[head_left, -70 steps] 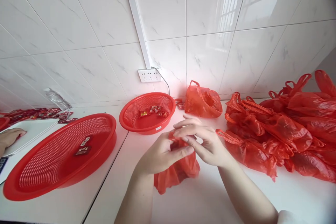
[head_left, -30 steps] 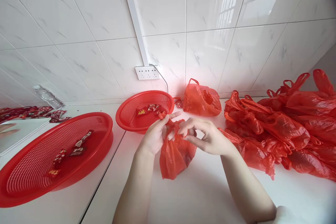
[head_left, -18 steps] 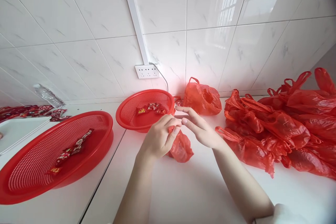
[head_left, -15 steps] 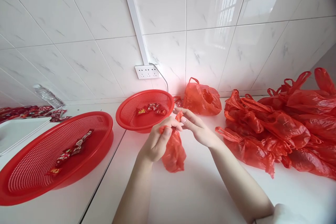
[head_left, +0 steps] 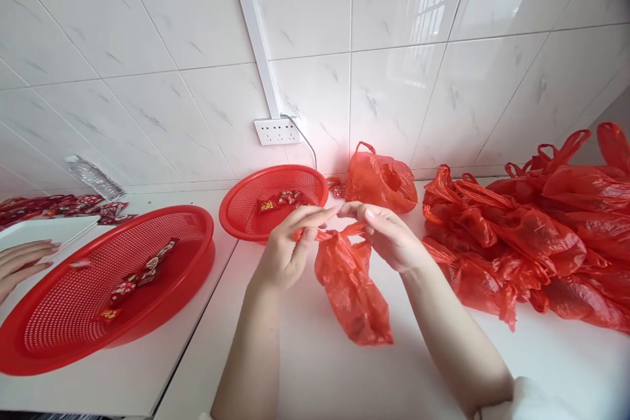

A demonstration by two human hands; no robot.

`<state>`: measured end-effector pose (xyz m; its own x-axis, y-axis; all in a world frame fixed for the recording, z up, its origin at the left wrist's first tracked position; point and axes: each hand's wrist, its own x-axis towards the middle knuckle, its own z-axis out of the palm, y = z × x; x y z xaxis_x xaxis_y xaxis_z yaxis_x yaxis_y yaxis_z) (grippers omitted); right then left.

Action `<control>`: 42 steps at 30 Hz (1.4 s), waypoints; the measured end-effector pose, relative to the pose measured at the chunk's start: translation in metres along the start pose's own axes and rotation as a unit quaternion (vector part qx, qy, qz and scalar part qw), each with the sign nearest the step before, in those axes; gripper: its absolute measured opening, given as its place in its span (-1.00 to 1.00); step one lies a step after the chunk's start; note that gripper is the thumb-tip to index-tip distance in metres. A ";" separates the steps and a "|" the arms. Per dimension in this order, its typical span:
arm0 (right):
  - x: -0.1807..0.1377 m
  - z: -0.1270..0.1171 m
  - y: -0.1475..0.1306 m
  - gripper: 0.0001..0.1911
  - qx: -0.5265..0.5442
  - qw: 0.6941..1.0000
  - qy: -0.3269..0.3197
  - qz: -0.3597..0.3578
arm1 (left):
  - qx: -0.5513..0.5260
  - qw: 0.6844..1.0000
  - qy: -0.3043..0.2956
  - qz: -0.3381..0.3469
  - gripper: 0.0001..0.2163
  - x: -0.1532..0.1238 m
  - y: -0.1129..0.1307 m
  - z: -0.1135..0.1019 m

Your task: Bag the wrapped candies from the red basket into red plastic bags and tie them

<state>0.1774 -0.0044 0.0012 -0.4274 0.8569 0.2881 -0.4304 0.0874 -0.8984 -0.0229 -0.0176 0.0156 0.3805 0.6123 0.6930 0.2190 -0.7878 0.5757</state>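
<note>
Forearms (head_left: pixel 253 348) angled inward, your left hand (head_left: pixel 284 246) and right hand (head_left: pixel 394 237) grip the red bag (head_left: pixel 353 292) by opposite top ends; lettering on the packets (head_left: pixel 144 274) is illegible.

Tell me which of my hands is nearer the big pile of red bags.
Right. Your right hand is just left of the pile of red bags; your left hand is farther left, across the held red bag.
</note>
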 end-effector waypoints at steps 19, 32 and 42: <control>-0.017 -0.085 -0.036 -0.41 -0.327 0.847 0.415 -0.050 | 0.166 0.941 -0.026 -0.293 -0.58 -0.011 -0.001 -0.063; -0.021 -0.066 -0.037 -0.56 -0.609 0.771 0.178 0.055 | 0.192 0.866 -0.210 -0.411 -0.57 -0.004 -0.009 -0.036; 0.000 -0.018 0.047 -0.58 -0.495 0.867 0.030 0.043 | 0.214 0.891 -0.203 -0.345 -0.63 -0.003 -0.005 -0.039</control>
<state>0.1713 0.0083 -0.0466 -0.3689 0.9045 0.2140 0.5078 0.3890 -0.7687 -0.0603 -0.0128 0.0277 0.2971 0.9545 -0.0260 0.8165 -0.2398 0.5252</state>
